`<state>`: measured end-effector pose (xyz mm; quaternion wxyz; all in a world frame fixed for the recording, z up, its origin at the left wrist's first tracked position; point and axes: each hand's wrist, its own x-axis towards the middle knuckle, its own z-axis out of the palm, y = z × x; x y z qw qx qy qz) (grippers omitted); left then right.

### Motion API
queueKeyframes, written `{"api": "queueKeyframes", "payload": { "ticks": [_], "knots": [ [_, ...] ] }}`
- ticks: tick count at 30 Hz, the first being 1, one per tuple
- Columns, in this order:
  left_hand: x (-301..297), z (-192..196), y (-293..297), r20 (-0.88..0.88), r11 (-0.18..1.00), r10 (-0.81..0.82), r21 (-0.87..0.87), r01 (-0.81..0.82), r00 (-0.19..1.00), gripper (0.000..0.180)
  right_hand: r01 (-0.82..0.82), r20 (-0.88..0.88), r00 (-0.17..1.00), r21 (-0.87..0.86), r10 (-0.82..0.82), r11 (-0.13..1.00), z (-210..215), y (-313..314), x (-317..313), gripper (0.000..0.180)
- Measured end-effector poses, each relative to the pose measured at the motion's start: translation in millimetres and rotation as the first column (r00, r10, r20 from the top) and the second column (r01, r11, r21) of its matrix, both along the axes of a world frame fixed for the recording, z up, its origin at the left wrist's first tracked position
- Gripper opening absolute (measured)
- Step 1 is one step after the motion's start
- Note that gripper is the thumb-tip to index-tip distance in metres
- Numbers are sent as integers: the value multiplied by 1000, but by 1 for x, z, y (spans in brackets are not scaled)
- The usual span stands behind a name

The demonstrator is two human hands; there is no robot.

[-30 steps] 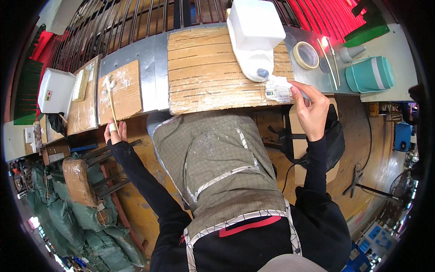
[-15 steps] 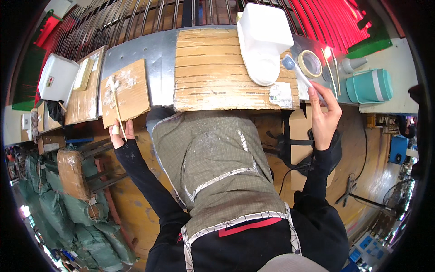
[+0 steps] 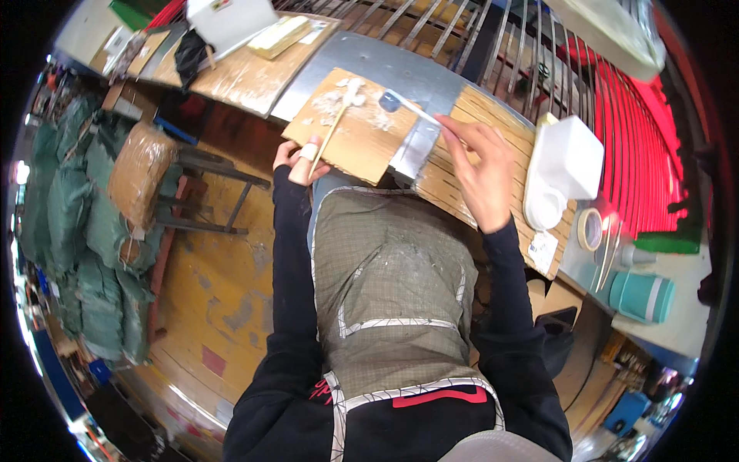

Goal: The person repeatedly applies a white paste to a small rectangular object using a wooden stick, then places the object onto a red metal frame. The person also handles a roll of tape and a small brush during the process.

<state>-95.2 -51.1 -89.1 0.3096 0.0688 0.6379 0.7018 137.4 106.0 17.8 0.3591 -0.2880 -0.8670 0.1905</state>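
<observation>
At the near edge of a square piece of cardboard (image 3: 366, 146), my left hand (image 3: 302, 162) is closed on it, its thumb pressing a thin wooden stick (image 3: 329, 140) against the board. White tape wraps that thumb. White paste (image 3: 352, 92) lies smeared on the cardboard, with a lump around the stick's far end. My right hand (image 3: 486, 173) pinches the white handle of a tool with a flat blue-grey head (image 3: 390, 101). The head is over the cardboard's right part; I cannot tell whether it touches. Right of that hand, a white toilet-shaped piece (image 3: 570, 162) stands on a slatted cardboard sheet (image 3: 493, 115).
A tape roll (image 3: 589, 229), thin sticks (image 3: 608, 254) and a teal container (image 3: 641, 297) stand at the right. A white box (image 3: 231, 23) and black bag (image 3: 192, 58) are at the far left. Metal bars (image 3: 431, 38) run behind the bench. Green sacks (image 3: 100, 231) lie at lower left.
My view has swung left. My right hand has carried the blue-grey-headed tool leftward from beside the toilet-shaped piece to above the pasted cardboard. The left hand keeps its hold.
</observation>
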Motion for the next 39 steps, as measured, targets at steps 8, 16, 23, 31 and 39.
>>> {"api": "queueKeyframes", "payload": {
  "ticks": [8, 16, 23, 31, 39],
  "knots": [
    [-2, 5, 8, -47, 1000, -4, -5, 4, 999, 27, 40, 236, 966, 267, -106, 963, -51, 39, -48, 17],
    [-3, 1, 12, -51, 997, 5, 71, -1, 999, 25, -182, 138, 977, 129, 164, 975, -33, -28, -19, 25],
    [-9, 4, 19, -64, 998, -28, -51, 25, 998, 27, 42, 218, 971, 261, -101, 964, -39, 11, -55, 26],
    [-6, 8, 19, -67, 998, -24, -68, 19, 997, 28, 171, 154, 954, 419, -255, 892, -26, 11, -31, 21],
    [-7, 10, 22, -74, 999, -22, -32, 20, 997, 30, 160, 120, 970, 341, -212, 926, -28, 5, -28, 17]
  ]
}}
